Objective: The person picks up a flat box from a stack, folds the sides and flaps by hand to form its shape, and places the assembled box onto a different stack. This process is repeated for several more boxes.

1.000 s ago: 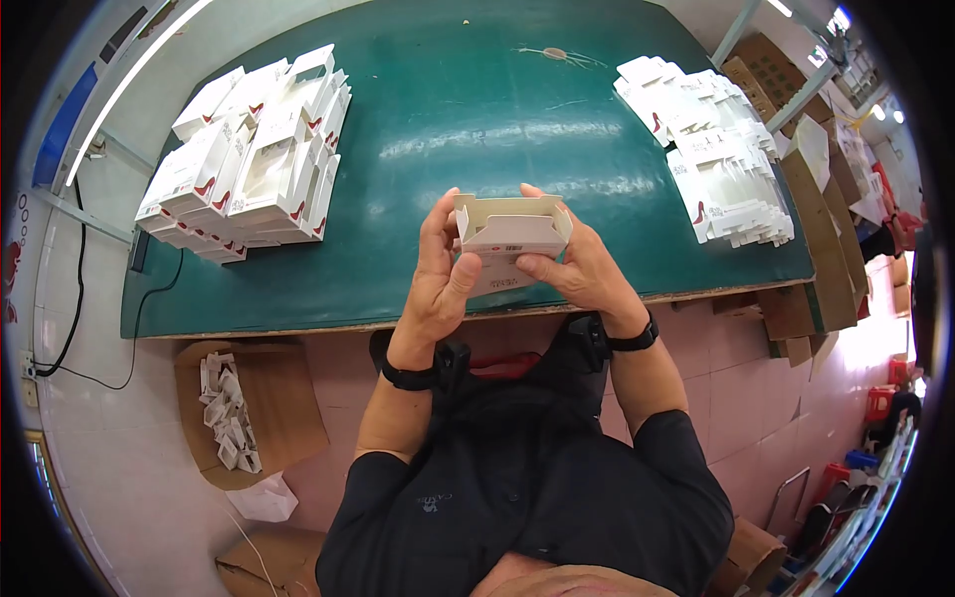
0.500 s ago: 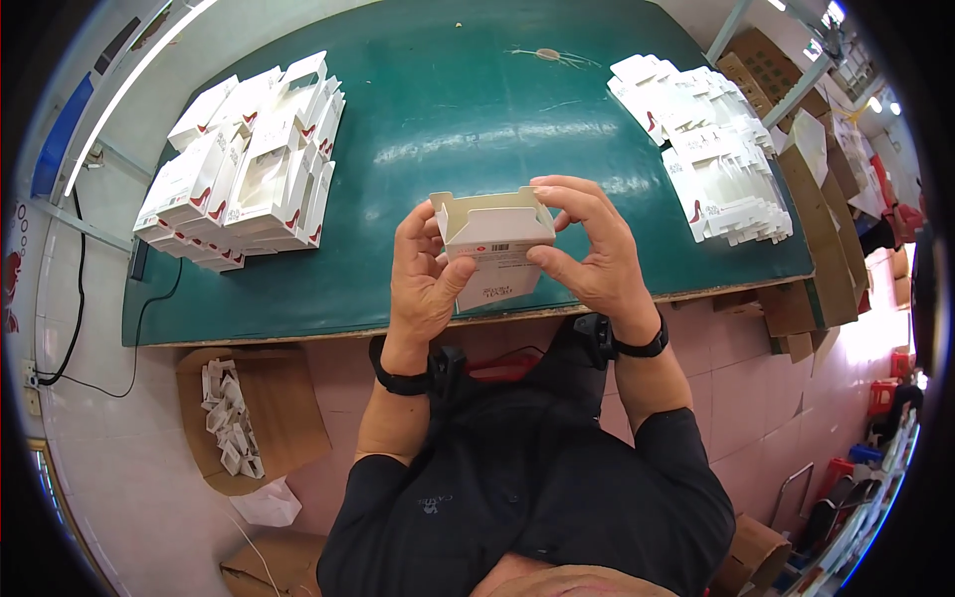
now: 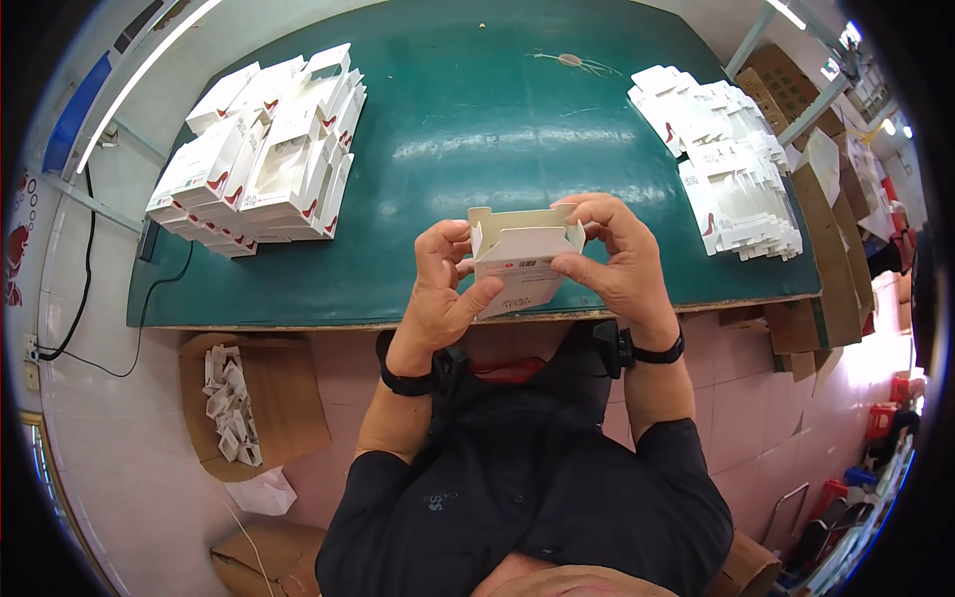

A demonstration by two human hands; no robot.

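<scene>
Item in hand: I see one small white carton (image 3: 521, 261), top flaps open, held between both hands above the near edge of the green table (image 3: 477, 129). Left hand (image 3: 443, 289) grasps its left side, thumb under; right hand (image 3: 617, 264) clasps its right side. Folded cartons (image 3: 264, 164) stacked far left; flat blanks (image 3: 731, 164) far right.

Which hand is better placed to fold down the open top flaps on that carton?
Right, likely. The right hand has fingers curled over the carton top edge by the flaps; the left hand grips the side lower down, steadying it.
</scene>
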